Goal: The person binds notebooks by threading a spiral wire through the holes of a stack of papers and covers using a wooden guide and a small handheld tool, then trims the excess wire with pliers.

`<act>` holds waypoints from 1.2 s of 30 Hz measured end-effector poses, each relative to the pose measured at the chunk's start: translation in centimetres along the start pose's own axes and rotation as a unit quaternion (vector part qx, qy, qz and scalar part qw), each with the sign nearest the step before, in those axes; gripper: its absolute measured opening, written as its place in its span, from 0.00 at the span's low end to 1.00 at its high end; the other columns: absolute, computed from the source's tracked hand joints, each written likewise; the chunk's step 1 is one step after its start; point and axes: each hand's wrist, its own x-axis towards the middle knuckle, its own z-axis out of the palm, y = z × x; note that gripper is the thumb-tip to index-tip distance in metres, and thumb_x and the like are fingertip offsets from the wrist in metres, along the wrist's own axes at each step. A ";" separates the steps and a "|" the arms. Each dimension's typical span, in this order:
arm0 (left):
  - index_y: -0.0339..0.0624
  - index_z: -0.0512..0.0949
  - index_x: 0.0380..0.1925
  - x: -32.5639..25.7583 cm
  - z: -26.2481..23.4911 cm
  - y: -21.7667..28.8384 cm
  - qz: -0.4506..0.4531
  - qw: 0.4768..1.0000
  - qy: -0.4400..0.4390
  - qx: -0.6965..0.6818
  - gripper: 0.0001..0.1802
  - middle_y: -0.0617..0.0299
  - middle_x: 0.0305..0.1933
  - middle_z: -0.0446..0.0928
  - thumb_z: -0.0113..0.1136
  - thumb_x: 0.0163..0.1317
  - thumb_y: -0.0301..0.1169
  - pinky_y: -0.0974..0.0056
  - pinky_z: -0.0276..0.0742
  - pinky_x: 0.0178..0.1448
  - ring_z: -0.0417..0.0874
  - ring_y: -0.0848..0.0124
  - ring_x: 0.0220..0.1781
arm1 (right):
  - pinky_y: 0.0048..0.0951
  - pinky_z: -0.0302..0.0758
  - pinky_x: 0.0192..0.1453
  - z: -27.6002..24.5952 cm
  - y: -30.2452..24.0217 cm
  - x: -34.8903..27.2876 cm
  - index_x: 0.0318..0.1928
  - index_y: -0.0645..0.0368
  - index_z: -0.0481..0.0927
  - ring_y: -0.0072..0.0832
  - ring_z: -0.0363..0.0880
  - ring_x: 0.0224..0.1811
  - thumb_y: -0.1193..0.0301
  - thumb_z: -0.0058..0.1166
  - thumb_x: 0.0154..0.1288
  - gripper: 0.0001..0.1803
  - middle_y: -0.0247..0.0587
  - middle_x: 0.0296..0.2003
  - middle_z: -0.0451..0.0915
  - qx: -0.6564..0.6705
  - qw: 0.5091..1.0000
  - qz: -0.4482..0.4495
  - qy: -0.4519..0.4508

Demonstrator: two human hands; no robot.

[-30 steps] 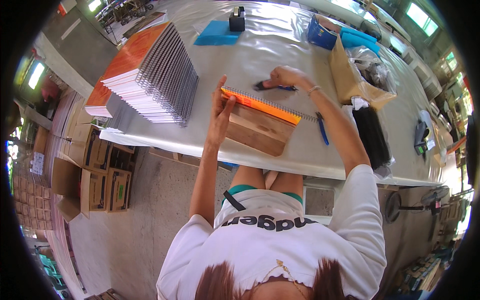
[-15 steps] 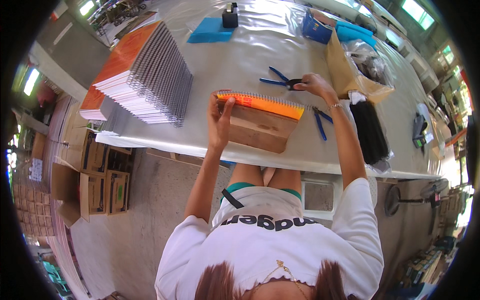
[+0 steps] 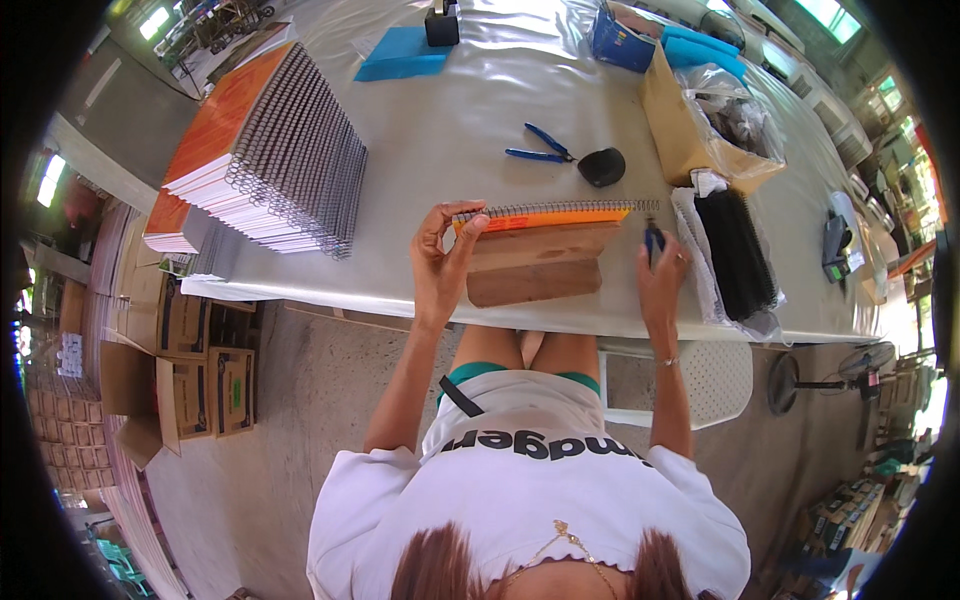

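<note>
An orange-covered spiral notebook (image 3: 560,217) leans with its bound edge up against a brown wooden stand (image 3: 535,265) near the table's front edge. My left hand (image 3: 440,260) is closed on the notebook's left end, thumb on the cover. A wire coil (image 3: 645,206) runs along the top edge and sticks out past the right end. There, my right hand (image 3: 660,285) grips blue-handled pliers (image 3: 653,240), their jaws close beneath the coil's free end. Another pair of blue-handled pliers (image 3: 540,147) lies spread beyond the notebook, beside a black rounded object (image 3: 601,167).
A tall stack of spiral notebooks (image 3: 290,150) stands at the left. On the right are black wire coils (image 3: 735,250) in a wrapper and a cardboard box (image 3: 670,125) with plastic in it. A tape dispenser (image 3: 441,25) sits at the back by blue sheets (image 3: 405,53).
My right hand has let go of the black rounded object, come nearer and taken up the pliers that lay by the notebook. The notebook's coil end now shows beyond the cover.
</note>
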 end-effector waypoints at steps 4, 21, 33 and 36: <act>0.36 0.83 0.48 0.2 -0.5 0.4 0.002 0.998 -0.024 -0.051 0.12 0.62 0.44 0.83 0.67 0.67 0.29 0.67 0.74 0.60 0.79 0.75 0.52 | 0.44 0.67 0.64 -2.8 -6.7 -2.2 0.63 0.65 0.70 0.47 0.70 0.56 0.71 0.64 0.64 0.29 0.55 0.52 0.73 0.173 0.978 0.063 0.103; 0.36 0.84 0.50 -0.2 -1.5 1.0 0.034 0.997 -0.065 0.031 0.18 0.60 0.51 0.84 0.54 0.64 0.09 0.66 0.80 0.62 0.83 0.72 0.55 | 0.42 0.80 0.47 -0.6 -20.1 -4.7 0.56 0.58 0.75 0.46 0.81 0.47 0.66 0.70 0.55 0.29 0.47 0.47 0.77 0.212 0.963 -0.154 -0.057; 0.40 0.84 0.50 -0.5 -1.5 1.3 0.110 0.985 -0.049 0.126 0.17 0.55 0.49 0.86 0.55 0.66 0.14 0.63 0.84 0.52 0.88 0.67 0.50 | 0.30 0.81 0.50 -3.1 -18.8 -4.5 0.61 0.64 0.68 0.29 0.83 0.45 0.57 0.47 0.79 0.23 0.44 0.48 0.77 0.670 0.559 0.213 -0.440; 0.42 0.83 0.53 0.0 -1.7 1.6 0.131 0.974 -0.071 0.172 0.17 0.50 0.51 0.85 0.57 0.66 0.17 0.59 0.83 0.53 0.88 0.55 0.51 | 0.33 0.71 0.63 -2.5 -15.7 -5.6 0.65 0.66 0.65 0.32 0.75 0.56 0.66 0.54 0.75 0.25 0.47 0.55 0.72 0.442 0.868 0.013 -0.226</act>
